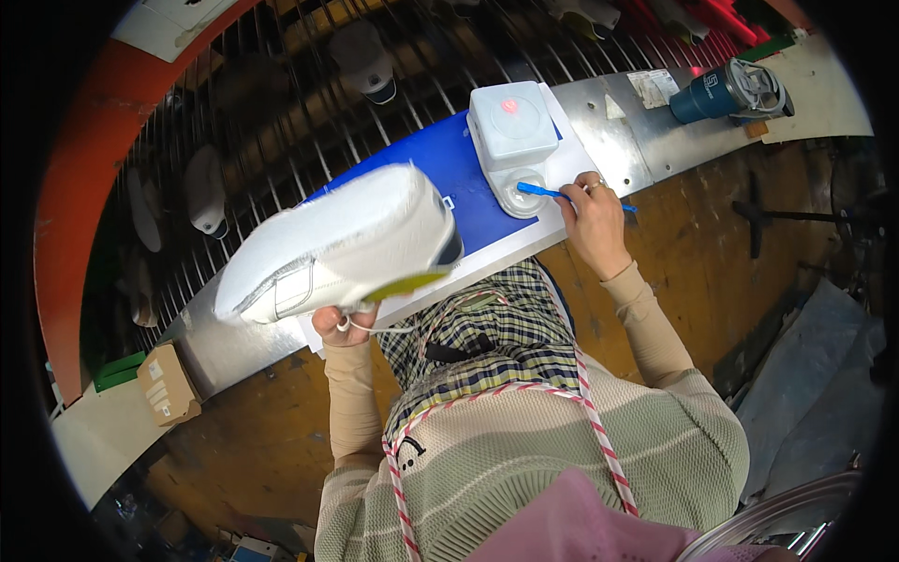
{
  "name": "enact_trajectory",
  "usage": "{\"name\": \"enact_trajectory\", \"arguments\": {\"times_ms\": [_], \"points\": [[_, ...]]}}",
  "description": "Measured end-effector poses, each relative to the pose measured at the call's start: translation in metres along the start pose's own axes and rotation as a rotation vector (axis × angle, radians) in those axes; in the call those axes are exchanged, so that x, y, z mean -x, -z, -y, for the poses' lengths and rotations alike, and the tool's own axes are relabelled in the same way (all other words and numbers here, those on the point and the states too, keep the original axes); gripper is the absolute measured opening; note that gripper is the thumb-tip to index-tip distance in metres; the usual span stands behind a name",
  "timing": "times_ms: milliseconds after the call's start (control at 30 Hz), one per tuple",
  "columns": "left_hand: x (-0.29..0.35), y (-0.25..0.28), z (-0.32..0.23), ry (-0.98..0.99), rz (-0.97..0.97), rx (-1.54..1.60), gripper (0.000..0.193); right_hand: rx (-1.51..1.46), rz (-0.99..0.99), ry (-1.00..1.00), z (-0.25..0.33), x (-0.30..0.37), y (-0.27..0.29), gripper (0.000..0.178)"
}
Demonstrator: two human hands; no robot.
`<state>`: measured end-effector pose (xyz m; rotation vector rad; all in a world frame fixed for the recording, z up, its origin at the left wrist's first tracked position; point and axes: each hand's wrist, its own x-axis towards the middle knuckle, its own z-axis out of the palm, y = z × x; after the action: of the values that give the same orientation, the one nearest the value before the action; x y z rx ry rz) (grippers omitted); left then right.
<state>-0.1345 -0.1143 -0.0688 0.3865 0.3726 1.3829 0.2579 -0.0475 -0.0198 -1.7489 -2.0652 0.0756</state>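
My left hand [345, 325] grips a white shoe [332, 244] from below, near its yellow-green part. The shoe is tilted on its side above the left part of the bench, and a thin white cord hangs by my fingers. In my right hand [597, 228] a slim blue brush [545, 191] is pinched between thumb and fingers. Its far end reaches over a small round cup [521, 195] at the front of a white box-shaped dispenser [515, 131]. Whether the brush touches the cup's contents is too small to tell.
A blue sheet [478, 211] lies under the dispenser, on a metal ledge. Beyond it, several shoes, one a grey-white shoe [208, 192], rest on a rack of metal rods [290, 103]. A teal tumbler [707, 96] stands at the right, a cardboard box [169, 386] at the left.
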Motion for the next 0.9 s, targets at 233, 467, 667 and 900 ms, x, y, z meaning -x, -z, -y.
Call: {"name": "enact_trajectory", "arguments": {"times_ms": [233,467,667,900], "points": [[-0.015,-0.052,-0.020,-0.311,-0.175,-0.734,0.067,-0.056,0.056,-0.044,-0.005,-0.002,-0.009,0.009],[-0.063,-0.109,-0.016,-0.474,-0.191,-0.870,0.053,-0.887,0.371,-0.682,-0.035,0.003,-0.006,0.018],[-0.084,-0.123,-0.009,-1.139,0.218,-1.578,0.042,-1.471,0.310,-0.587,0.020,-0.033,0.016,0.013],[-0.090,-0.144,-0.019,-1.239,0.363,-1.734,0.043,-1.471,-0.089,-0.077,0.117,-0.080,0.056,0.019]]}}
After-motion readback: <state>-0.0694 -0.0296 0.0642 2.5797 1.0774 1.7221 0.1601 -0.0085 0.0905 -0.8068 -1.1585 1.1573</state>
